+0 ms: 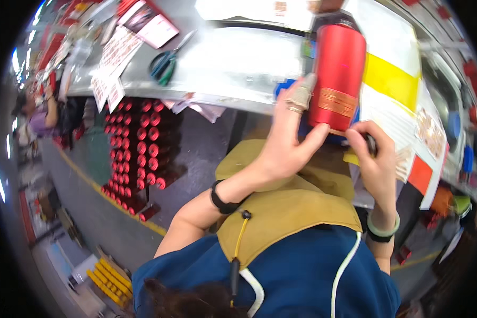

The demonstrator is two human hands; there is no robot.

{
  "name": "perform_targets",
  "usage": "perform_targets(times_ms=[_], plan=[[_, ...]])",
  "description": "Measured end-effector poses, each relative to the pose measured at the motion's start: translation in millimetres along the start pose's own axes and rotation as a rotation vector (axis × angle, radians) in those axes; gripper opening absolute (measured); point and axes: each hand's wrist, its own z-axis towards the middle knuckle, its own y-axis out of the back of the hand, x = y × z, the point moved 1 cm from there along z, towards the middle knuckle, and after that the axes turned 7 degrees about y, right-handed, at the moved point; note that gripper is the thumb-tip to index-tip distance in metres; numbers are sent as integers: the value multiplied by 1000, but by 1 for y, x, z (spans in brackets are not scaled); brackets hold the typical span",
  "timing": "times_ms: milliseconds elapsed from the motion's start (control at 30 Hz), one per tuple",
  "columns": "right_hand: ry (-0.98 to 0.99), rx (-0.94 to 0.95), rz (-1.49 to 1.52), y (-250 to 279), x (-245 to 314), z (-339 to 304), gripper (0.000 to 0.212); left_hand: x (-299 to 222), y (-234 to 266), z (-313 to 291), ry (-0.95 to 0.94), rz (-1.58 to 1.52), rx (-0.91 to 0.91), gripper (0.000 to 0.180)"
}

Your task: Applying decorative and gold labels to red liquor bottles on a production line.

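A red cylinder [340,58] with a dark upper end lies at the near edge of the metal tabletop [233,58], over something blue [286,86], with an orange-brown label [336,102] near its lower end. The left hand [287,139], fingers extended and thumb apart, is at its left side, the thumb at the lower rim; whether it grips firmly or only rests there cannot be told. The right hand [377,151] is bent at the lower right corner, thumb and forefinger close together; whether they pinch anything is unclear. To the right lie papers [389,124] with a yellow band [391,79] and an orange-red patch [420,174]. Farther left are scissors [164,66], printed sheets [116,53] and a red booklet [156,29]. Below the tabletop, many red tubes [126,143] stand in rows, and another person [43,122] is at the far left.
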Motion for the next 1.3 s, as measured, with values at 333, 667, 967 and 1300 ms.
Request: perform_targets(times_ms=[333,667,967,1300], plan=[[-31,15,67,1,-9,-3,14,7,4,2,-610,299,-168,32],[-69,63,10,3,3,8,20,1,6,8,-552,332,-257,28],[-34,43,-5,11,0,2,21,-3,-2,10,-567,329,-273,32],[-17,34,-62,17,-3,3,22,-8,-1,10,-613,444,-240,27]])
